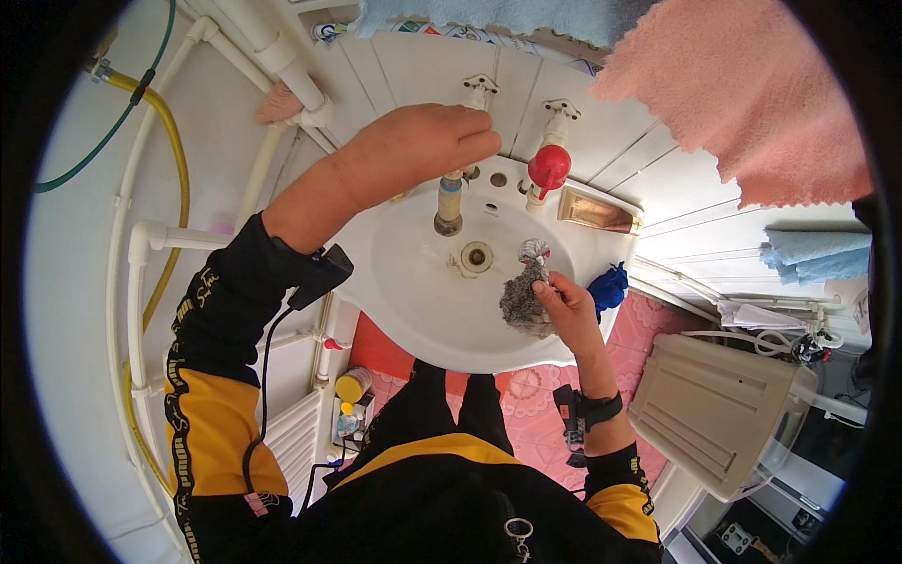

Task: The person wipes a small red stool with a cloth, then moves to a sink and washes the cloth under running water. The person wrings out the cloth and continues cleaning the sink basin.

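Observation:
My left hand [451, 137] curls over the top of the left tap [449, 206] on the white washbasin [405, 296], hiding that tap's handle. Its spout points down into the bowl near the drain [476, 259]; I make out no stream of water. In my right hand [569, 307] is a grey, shaggy cloth [523, 302], pinched between thumb and fingers over the right side of the bowl. A bunched, paler end with a bit of red sticks up from the cloth. To the right of the left tap stands a second tap with a red handle [549, 167].
A gold-coloured tube [599, 211] and a blue cloth [607, 289] lie on the basin's right rim. Pink [747, 99] and light blue towels [486, 15] hang above. White pipes and a yellow hose [180, 162] run along the left wall. A cream-coloured appliance [712, 409] stands at right.

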Demonstrator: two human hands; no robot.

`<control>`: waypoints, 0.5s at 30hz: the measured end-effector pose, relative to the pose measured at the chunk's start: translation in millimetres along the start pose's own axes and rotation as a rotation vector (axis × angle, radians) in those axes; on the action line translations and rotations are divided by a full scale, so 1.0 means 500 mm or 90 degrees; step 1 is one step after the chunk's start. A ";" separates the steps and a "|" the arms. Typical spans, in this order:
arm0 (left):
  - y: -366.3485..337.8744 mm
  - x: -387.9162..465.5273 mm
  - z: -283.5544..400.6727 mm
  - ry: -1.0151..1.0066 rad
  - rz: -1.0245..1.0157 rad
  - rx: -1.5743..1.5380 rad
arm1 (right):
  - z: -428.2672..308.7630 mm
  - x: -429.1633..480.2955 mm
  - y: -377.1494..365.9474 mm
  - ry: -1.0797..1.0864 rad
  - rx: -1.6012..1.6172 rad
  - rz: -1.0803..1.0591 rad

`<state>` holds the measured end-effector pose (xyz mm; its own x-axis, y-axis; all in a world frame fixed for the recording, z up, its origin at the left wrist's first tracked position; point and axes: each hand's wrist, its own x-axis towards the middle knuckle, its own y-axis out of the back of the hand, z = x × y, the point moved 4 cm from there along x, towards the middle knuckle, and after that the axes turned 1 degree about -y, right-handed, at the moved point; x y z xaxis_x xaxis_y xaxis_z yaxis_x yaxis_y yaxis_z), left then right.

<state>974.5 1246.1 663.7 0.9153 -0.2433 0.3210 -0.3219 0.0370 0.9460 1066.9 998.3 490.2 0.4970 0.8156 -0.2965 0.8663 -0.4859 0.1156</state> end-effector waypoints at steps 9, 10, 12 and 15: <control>0.000 -0.004 0.007 0.044 0.048 -0.052 | -0.007 0.005 -0.006 0.013 -0.019 0.006; 0.000 -0.005 0.009 0.044 0.036 -0.029 | -0.008 0.005 -0.008 0.019 -0.008 -0.009; -0.003 -0.009 0.015 0.049 0.002 0.018 | -0.010 0.003 -0.003 0.015 -0.038 0.012; -0.006 -0.018 0.060 -0.036 0.131 -0.022 | -0.010 -0.002 0.006 -0.011 -0.043 0.013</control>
<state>959.8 1219.1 656.8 0.8162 -0.2810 0.5049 -0.4906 0.1246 0.8624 1069.2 997.6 495.5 0.5138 0.8001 -0.3096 0.8579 -0.4795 0.1846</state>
